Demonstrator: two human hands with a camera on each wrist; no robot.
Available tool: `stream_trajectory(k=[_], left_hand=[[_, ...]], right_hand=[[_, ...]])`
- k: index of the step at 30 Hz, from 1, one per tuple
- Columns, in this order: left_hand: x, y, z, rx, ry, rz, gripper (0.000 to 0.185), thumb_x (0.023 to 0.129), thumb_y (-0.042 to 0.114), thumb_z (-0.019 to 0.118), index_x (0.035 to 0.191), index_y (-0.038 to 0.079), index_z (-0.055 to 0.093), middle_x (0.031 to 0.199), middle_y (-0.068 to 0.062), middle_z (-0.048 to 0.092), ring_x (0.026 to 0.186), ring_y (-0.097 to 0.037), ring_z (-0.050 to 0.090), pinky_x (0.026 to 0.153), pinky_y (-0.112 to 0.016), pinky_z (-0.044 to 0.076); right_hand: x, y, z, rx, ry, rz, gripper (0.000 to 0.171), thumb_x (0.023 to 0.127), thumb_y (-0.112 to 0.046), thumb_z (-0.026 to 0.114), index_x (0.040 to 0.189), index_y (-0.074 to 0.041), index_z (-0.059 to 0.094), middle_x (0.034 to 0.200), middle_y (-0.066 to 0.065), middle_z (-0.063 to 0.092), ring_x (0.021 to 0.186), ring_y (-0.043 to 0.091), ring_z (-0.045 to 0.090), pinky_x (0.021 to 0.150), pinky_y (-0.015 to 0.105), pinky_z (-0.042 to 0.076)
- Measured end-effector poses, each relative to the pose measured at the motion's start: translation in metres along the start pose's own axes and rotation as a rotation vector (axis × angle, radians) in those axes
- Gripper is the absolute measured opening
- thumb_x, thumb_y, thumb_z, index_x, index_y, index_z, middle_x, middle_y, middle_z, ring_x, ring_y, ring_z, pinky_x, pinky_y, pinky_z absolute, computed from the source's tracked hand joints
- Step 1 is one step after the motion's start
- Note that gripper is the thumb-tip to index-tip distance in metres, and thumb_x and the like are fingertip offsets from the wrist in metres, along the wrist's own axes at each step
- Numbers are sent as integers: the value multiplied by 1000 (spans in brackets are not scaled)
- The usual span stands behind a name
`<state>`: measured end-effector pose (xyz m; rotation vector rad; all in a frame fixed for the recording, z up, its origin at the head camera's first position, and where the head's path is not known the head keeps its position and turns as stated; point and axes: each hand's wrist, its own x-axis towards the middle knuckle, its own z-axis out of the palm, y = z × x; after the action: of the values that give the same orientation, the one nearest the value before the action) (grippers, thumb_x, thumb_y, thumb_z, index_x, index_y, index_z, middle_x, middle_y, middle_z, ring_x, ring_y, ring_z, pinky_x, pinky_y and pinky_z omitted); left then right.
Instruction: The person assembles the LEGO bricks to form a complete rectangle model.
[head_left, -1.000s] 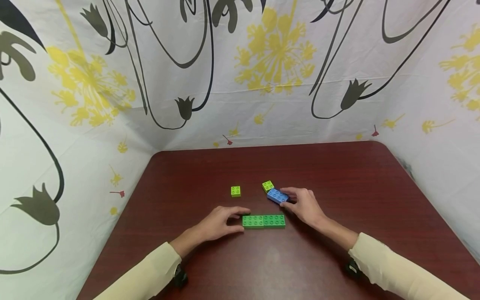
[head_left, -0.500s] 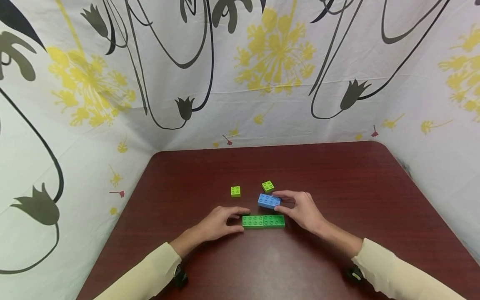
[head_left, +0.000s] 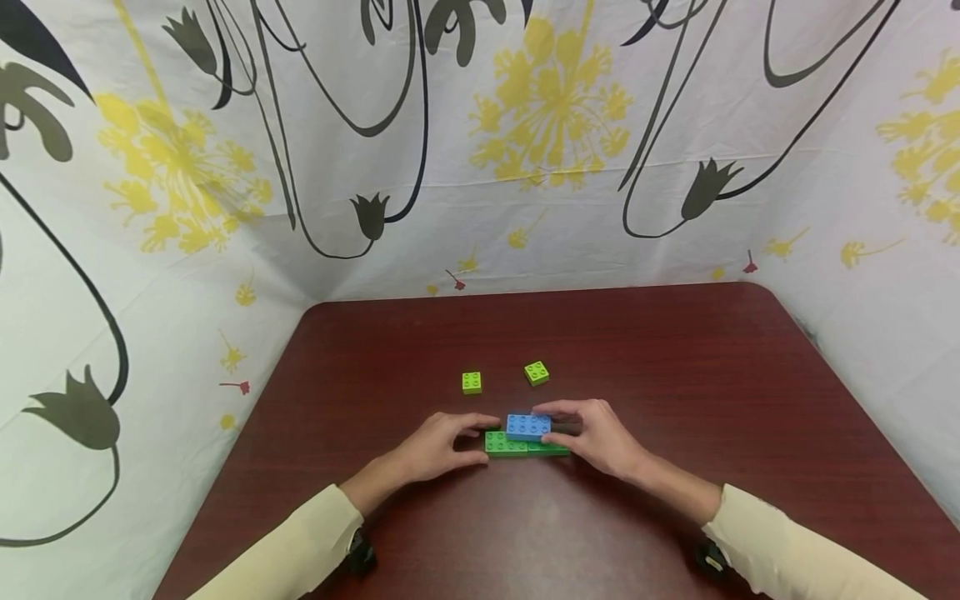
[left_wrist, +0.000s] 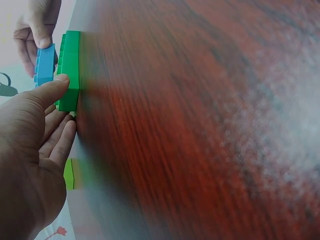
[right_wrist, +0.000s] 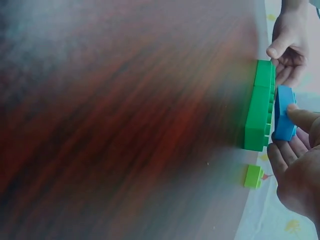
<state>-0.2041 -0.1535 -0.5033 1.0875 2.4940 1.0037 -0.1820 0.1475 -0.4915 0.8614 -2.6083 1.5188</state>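
Blue plastic, eight studs on top: that rectangular blue brick [head_left: 528, 427] sits pinched in the right hand [head_left: 596, 437], thumb and fingers curled round its right end, just below the middle of the head view. It hangs right over the two dark green rectangular bricks [head_left: 527, 447] laid end to end on the dark red wooden table [head_left: 675, 375]. The right wrist view shows the blue brick [right_wrist: 284, 114] close against the studded top of the green pair [right_wrist: 261, 106], a thin gap showing between them; whether it touches, I cannot tell.

The left hand [head_left: 435, 448] rests at the left end of the green row, fingers loosely bent, gripping nothing. In the left wrist view its thumb tip [left_wrist: 59, 82] presses the end of the green bricks [left_wrist: 69, 70], with the blue one [left_wrist: 45, 64] at upper left.

Further up the frame lie two small lime green square bricks, one left [head_left: 472, 382] and one right [head_left: 536, 372], well apart from both hands. A white cloth with yellow flowers and black stems [head_left: 480, 142] fills the upper frame.
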Motion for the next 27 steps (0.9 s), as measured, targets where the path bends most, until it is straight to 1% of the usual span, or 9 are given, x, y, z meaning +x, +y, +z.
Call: stream_trajectory(k=[8,14,17,21,23,27], left_hand=[[0,2,0,-6,3,12,56,89,27,76,141,22,55,139,10,57,119,-2,56,95,-23,49],[1,1,-1,-5,1,23,57,89,27,76,141,20,55,138,8,58,119,-2,57,95,-23,50],[3,2,-1,7,5,17,57,89,30,76,142,21,54,138,10,57,118,-3,58,95,-25,50],[8,6,0,29,40,23,59,89,38,74,142,24,54,135,12,59,114,-4,59,95,-31,51],[12,9,1,36,60,34,59,89,41,73,142,25,55,134,12,60,112,-4,60,95,-32,52],[19,15,7,63,84,49,54,90,45,71,139,27,57,128,13,63,107,-3,61,91,-28,52]], right_hand=[[-3,1,2,-37,-53,15,43,82,-12,82,124,-11,70,120,0,70,104,11,68,85,34,56],[-4,0,2,-52,-69,24,44,83,-11,81,125,-10,69,120,1,69,104,12,68,86,34,56],[-4,-1,2,-55,-76,25,43,83,-11,81,125,-10,69,121,1,69,105,12,67,86,35,56],[-4,0,1,-59,-83,20,44,83,-10,81,125,-10,68,121,1,69,105,13,67,87,37,56],[-4,0,1,-60,-85,17,44,83,-10,81,125,-11,68,121,1,69,105,13,67,87,37,56],[-3,-1,1,-59,-88,10,45,83,-9,81,125,-13,68,120,1,69,105,14,67,86,38,56]])
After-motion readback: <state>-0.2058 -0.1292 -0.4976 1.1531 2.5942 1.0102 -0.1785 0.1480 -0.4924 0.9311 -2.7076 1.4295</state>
